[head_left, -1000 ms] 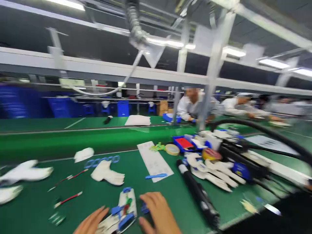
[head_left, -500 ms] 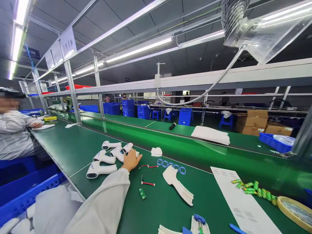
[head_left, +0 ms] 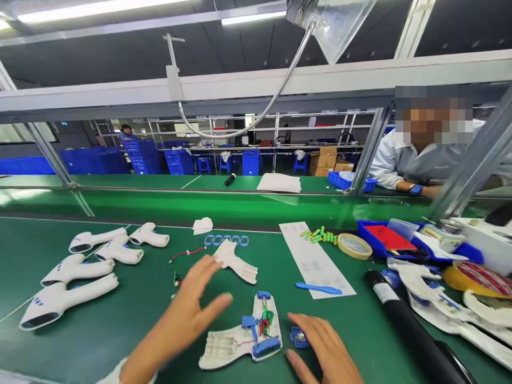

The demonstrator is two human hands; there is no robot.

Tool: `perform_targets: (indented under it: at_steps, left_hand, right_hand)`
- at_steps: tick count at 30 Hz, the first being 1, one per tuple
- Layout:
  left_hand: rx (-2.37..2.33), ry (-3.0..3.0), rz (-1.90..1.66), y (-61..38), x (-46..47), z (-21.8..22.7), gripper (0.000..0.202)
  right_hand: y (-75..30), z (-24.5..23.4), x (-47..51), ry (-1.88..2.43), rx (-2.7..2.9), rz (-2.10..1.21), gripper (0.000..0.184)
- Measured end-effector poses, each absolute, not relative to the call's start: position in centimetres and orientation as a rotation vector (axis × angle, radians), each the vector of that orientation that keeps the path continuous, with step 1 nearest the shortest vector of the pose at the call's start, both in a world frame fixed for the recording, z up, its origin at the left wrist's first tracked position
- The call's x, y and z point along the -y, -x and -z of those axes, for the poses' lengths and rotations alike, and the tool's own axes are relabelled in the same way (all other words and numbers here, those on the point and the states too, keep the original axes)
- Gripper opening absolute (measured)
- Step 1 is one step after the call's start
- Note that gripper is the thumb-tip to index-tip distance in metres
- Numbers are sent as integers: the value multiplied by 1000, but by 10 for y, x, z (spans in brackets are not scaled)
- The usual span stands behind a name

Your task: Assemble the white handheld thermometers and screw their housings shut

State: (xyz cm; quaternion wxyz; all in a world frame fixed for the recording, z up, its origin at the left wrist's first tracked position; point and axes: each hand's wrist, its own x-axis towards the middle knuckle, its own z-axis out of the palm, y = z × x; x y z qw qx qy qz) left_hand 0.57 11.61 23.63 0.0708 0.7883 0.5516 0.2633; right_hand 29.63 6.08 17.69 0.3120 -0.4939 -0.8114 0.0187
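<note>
My left hand [head_left: 192,309], slightly blurred, hovers over the bench with thumb and fingers apart and nothing in it. Ahead of its fingertips lies an empty white shell half [head_left: 239,262]. Between my hands rests the other white shell half [head_left: 224,346], fitted with a green circuit board [head_left: 269,319], wires and blue parts. My right hand [head_left: 326,349] has its thumb and fingers spread around a small blue part with a round metallic centre [head_left: 299,337]; whether they touch is unclear. Red wires [head_left: 188,253] lie beyond my left hand, which partly hides a second wired piece.
Several assembled white thermometer-like guns [head_left: 68,298] lie at left. Blue frames [head_left: 227,240], green batteries [head_left: 320,234], a paper sheet [head_left: 316,261], a blue tool [head_left: 319,288] and a ring-shaped tray [head_left: 354,246] lie ahead. A black-handled tool [head_left: 412,325] and shells crowd the right. A person sits opposite.
The view has swung right. My left hand has come away from the group of white guns at left, back toward me. My right hand has entered the view beside the small blue part.
</note>
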Motion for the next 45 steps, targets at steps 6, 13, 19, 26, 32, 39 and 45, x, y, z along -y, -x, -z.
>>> perform_targets:
  at_steps: [6,13,19,26,32,39,45]
  left_hand:
    - [-1459,-2286,-481,-52,-68,-221,60]
    - [-1487,-2115,-591,-44,-67,-205,46]
    - [-1222,-1526,-882,-40,-69,-206,56]
    - [-947,-862,-1008,-49,-62,-213,53]
    - [-609,-595,-1071,-52,-66,-207,38]
    - [-890,-747,-1182,-56,-63,-212,53]
    - [-1131,-980,-1304,-76,-66,-214,61]
  right_hand:
    - [-290,-193,-51,1304,2100,-176,35]
    - [-292,-201,-49,1334,2150,-264,34]
    - [-314,-230,-78,1492,2231,-115,34]
    - [-321,-229,-128,1706,2337,62,32]
    - [-325,-217,-137,1723,2307,20,18]
    - [-314,-221,-132,1682,2190,-30,17]
    - [-262,-240,-86,1192,1915,-529,27]
